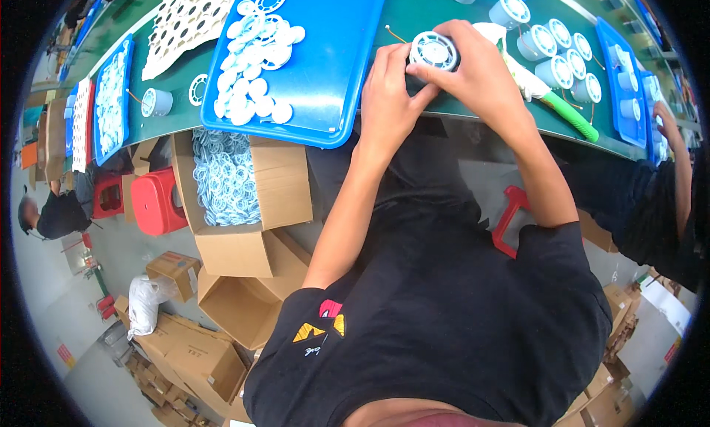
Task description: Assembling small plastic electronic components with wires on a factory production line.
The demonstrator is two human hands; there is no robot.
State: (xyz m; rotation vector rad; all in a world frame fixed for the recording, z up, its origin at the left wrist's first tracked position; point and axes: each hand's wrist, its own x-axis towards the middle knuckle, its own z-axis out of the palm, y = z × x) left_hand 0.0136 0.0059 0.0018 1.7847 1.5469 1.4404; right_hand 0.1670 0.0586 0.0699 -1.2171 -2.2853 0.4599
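Observation:
Above the near edge of the green bench (466,109), both hands close around a small round housing (434,51) with a pale spoked ring on its face. My left hand (390,86) grips it from the left, its thumb beneath. My right hand (473,64) wraps its right side, fingers over the top and thumb across the front. A thin orange wire (397,35) shows just left of the housing. Beside my left hand is a blue tray (325,79) with a pile of white round caps (251,57). Right of my right hand stand several light-blue housings (536,42) with wires.
A green-handled tool (569,118) lies near the bench edge, partly by white material. More blue trays (620,86) stand at the right, near another person's hand (665,120). Below the bench, an open carton (281,183) holds pale-blue rings, beside a red stool (157,201).

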